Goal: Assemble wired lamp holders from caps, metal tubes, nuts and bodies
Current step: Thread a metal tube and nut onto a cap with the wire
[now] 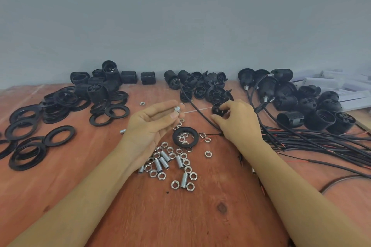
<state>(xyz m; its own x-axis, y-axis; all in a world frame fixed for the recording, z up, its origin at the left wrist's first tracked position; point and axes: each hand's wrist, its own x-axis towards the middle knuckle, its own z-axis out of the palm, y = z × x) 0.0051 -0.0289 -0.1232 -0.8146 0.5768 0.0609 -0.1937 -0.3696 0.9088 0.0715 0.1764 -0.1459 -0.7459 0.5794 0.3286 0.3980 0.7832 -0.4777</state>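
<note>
My left hand (152, 124) is palm up over the wooden table and pinches a short threaded metal tube with a nut (177, 109) between thumb and fingertips. My right hand (236, 122) grips a black lamp holder cap (217, 108) with its fingertips, just right of the tube. A black wire (195, 107) runs from the cap pile down under that hand. Loose metal tubes (164, 156) and nuts (188, 169) lie scattered below my hands. One black ring (185, 137) with nuts inside it lies between my wrists.
Black rings (26, 134) are spread at the left, threaded bodies (96, 84) behind them, caps (202, 88) at centre back. Wired holders (301, 102) and a bundle of black and red wires (321, 142) fill the right. White boxes (345, 86) sit at far right.
</note>
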